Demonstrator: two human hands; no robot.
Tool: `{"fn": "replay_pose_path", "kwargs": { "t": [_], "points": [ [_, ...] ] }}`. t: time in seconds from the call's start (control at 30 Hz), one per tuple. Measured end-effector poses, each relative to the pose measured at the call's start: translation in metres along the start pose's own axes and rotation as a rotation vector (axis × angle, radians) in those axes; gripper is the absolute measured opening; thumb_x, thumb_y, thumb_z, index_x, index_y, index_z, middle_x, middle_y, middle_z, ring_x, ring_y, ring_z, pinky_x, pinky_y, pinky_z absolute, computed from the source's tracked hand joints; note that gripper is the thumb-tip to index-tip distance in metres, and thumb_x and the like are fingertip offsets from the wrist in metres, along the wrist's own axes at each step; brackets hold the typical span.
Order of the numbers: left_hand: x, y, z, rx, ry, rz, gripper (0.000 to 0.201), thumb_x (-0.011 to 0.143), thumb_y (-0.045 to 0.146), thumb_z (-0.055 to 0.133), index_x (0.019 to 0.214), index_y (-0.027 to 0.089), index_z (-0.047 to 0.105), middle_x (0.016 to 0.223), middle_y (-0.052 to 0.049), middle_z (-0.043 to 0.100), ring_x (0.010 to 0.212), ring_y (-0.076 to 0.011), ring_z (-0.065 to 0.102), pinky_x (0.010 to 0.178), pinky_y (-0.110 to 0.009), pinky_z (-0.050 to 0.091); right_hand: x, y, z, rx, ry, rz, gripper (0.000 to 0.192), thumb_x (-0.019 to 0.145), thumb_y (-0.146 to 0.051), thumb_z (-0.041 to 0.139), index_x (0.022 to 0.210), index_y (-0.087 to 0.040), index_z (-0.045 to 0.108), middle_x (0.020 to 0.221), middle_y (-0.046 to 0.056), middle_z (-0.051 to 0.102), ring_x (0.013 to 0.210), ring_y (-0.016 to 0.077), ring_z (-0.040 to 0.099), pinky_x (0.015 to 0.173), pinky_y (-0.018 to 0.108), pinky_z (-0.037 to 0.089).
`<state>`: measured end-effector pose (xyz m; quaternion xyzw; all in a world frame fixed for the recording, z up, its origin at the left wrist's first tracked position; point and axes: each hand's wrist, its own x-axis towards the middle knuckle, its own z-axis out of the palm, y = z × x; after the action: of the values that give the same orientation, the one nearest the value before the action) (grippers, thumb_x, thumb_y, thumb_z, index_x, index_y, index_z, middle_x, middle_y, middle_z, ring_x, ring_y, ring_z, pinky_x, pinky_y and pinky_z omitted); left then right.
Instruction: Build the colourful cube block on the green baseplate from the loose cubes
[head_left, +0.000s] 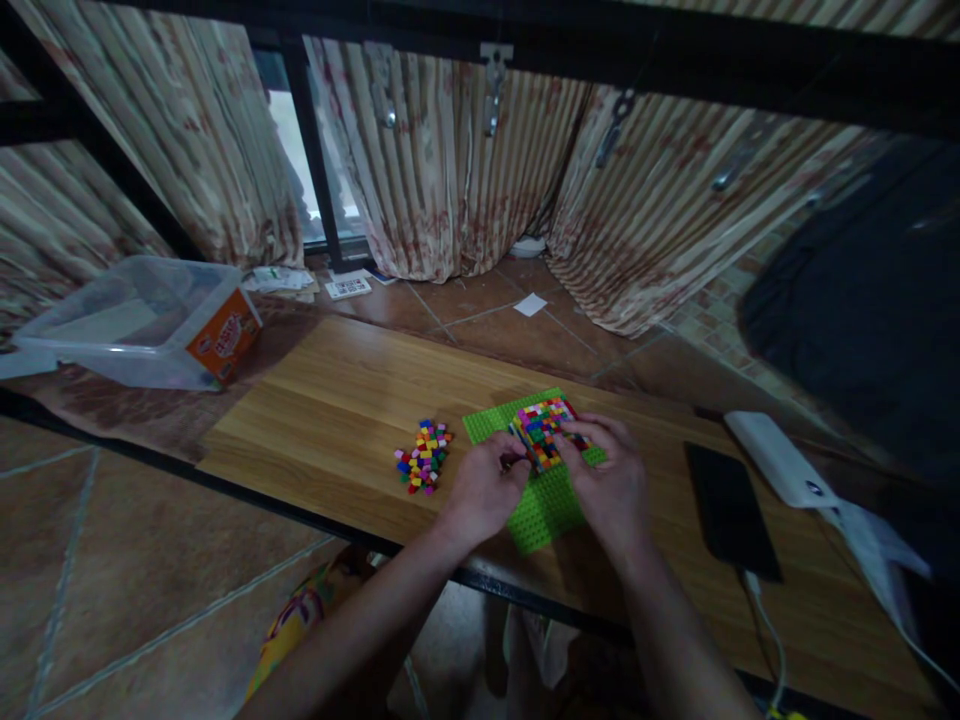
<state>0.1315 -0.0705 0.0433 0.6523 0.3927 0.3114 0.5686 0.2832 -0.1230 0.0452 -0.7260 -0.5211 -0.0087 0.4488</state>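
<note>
A block built of many small multicoloured toy bricks point(544, 425) stands on a green studded baseplate point(544, 510). My right hand point(613, 480) curves round the block's right side, with fingers and thumb against its top. At the near left side of the block, my left hand point(486, 485) has its fingers curled together; what they pinch, if anything, is too small to make out. To the left of that hand lies a loose pile of small coloured bricks point(425, 456). My hands cover part of the block and of the baseplate.
The wooden board point(322, 400) carries a black phone point(731, 510) with a cable at right, beside a white power bank point(776, 458). A clear plastic bin point(135, 350) with an orange label sits at far left. Behind are curtains point(450, 170) and a small white paper point(531, 304).
</note>
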Motion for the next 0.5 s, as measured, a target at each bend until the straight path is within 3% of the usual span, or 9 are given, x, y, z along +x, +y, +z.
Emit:
{"fn": "replay_pose_path", "kwargs": {
  "t": [0.23,0.5],
  "points": [
    [0.001,-0.005,0.0,0.035,0.014,0.004,0.008,0.078,0.012,0.055,0.08,0.018,0.061,0.073,0.001,0.063,0.068,-0.0124,0.059,0.064,-0.022,0.043,0.002,0.004,0.012,-0.003,0.034,0.056,0.022,0.084,-0.038,0.06,0.093,-0.021,0.07,0.103,0.01,0.062,0.103,0.0258,0.055,0.094,0.046,0.043],
    [0.0,0.005,-0.003,-0.007,-0.004,-0.009,0.011,0.079,0.009,0.054,0.075,0.017,0.061,0.075,0.001,0.064,0.07,-0.0117,0.059,0.067,-0.022,0.043,0.001,0.004,0.02,0.071,0.065,0.132,0.017,0.079,-0.038,0.063,0.078,-0.021,0.067,0.103,0.009,0.057,0.102,0.0253,0.055,0.092,0.044,0.043]
  ]
}}
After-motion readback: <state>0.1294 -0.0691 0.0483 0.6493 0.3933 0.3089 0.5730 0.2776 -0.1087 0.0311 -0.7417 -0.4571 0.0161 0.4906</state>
